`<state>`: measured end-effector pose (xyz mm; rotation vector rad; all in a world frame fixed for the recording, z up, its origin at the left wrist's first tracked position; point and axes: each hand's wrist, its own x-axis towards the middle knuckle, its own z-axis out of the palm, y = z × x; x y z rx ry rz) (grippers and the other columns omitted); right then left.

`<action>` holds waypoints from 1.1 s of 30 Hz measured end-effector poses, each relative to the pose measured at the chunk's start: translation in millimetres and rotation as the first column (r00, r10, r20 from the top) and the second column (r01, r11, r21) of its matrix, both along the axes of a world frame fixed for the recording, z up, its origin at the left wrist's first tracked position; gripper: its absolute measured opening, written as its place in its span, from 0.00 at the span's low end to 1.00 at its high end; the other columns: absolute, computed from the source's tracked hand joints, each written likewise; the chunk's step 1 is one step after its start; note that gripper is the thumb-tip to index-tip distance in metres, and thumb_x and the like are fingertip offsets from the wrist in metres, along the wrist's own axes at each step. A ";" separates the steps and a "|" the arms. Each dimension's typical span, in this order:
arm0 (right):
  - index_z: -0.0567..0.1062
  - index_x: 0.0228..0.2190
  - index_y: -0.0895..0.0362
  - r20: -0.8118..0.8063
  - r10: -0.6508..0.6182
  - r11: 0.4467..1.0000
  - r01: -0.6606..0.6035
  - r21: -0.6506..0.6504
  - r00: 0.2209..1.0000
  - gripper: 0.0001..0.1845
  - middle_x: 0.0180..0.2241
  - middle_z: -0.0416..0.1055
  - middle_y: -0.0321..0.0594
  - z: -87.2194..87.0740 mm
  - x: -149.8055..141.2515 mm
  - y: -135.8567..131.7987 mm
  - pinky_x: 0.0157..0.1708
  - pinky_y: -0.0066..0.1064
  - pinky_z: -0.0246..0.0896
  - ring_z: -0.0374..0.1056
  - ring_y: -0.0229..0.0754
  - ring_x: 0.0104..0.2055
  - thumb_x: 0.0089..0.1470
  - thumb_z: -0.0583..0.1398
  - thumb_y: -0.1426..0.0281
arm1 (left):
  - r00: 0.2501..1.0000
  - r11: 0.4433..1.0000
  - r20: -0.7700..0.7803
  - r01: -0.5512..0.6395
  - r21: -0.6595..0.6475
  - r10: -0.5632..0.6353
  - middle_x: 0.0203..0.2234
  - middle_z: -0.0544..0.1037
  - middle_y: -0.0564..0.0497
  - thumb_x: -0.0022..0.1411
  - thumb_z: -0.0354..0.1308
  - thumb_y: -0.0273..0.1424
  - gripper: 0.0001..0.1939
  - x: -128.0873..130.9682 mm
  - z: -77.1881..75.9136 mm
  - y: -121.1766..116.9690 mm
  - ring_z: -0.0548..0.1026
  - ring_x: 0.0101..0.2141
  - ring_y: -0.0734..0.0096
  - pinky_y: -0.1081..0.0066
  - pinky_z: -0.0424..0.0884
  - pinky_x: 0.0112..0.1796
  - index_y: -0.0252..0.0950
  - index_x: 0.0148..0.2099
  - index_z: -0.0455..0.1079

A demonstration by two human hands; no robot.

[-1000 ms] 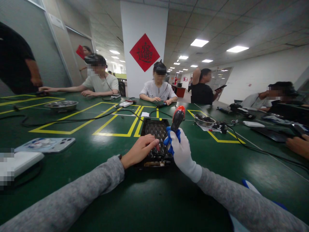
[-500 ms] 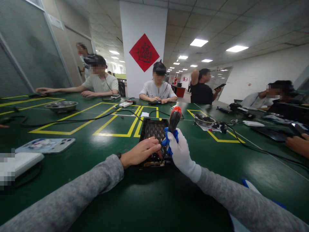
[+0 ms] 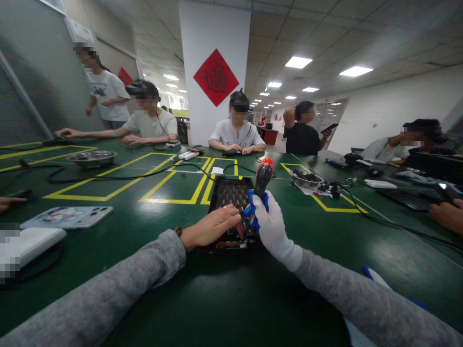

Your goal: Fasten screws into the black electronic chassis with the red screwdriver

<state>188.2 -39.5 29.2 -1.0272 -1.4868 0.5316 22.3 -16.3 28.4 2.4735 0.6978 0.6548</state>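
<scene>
1. Black case: lies on the green table, below the grip.
2. Right hand: gloved; clenched around the screwdriver, red end up.
3. Left hand: left of the grip, over the case; grasp state indeterminable.

Ceiling panels light a dimmish room; glare patch on worktop, right side; wide-angle stretching at edges.

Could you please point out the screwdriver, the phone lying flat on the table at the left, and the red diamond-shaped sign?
Screwdriver (image 3: pixel 264 176): head view, on its handle.
Phone (image 3: pixel 68 217): head view, on its back.
Red sign (image 3: pixel 216 78): head view, near its middle.
</scene>
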 end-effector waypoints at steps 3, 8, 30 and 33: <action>0.66 0.33 0.57 -0.016 -0.001 1.000 0.001 -0.011 1.000 0.14 0.21 0.63 0.32 -1.2 0.1 1.0 0.24 0.25 0.55 0.59 0.33 0.23 0.55 0.50 0.58 | 1.000 0.999 -0.014 0.014 0.033 -0.014 0.33 0.70 0.51 0.66 0.31 0.41 0.31 -0.8 -0.3 0.4 0.66 0.36 0.72 0.66 0.47 0.56 0.35 0.33 0.74; 0.67 0.31 0.57 -0.048 -0.049 0.999 0.050 0.015 0.998 0.15 0.21 0.63 0.32 0.0 -0.5 0.6 0.25 0.25 0.55 0.59 0.33 0.23 0.55 0.51 0.58 | 1.000 0.999 -0.030 0.005 0.038 -0.004 0.33 0.69 0.51 0.66 0.30 0.41 0.31 -0.9 -0.3 0.1 0.66 0.36 0.72 0.66 0.47 0.56 0.36 0.33 0.74; 0.69 0.31 0.58 -0.711 -0.310 0.886 -0.078 -0.456 0.632 0.17 0.15 0.63 0.31 -3.7 12.5 33.1 0.13 0.19 0.49 0.55 0.28 0.14 0.51 0.52 0.56 | 0.908 0.921 0.250 -0.260 -0.290 0.335 0.15 0.59 0.56 0.59 0.45 0.44 0.24 -9.1 -10.5 18.7 0.58 0.20 0.78 0.75 0.54 0.25 0.33 0.20 0.61; 0.68 0.31 0.58 -0.751 -0.266 0.896 -0.133 -0.424 0.604 0.17 0.15 0.63 0.30 -4.3 9.9 33.3 0.13 0.19 0.50 0.55 0.29 0.14 0.50 0.54 0.56 | 0.898 0.902 0.245 -0.278 -0.330 0.366 0.13 0.55 0.58 0.57 0.47 0.46 0.24 -11.5 -13.0 22.2 0.54 0.18 0.80 0.76 0.51 0.22 0.33 0.18 0.55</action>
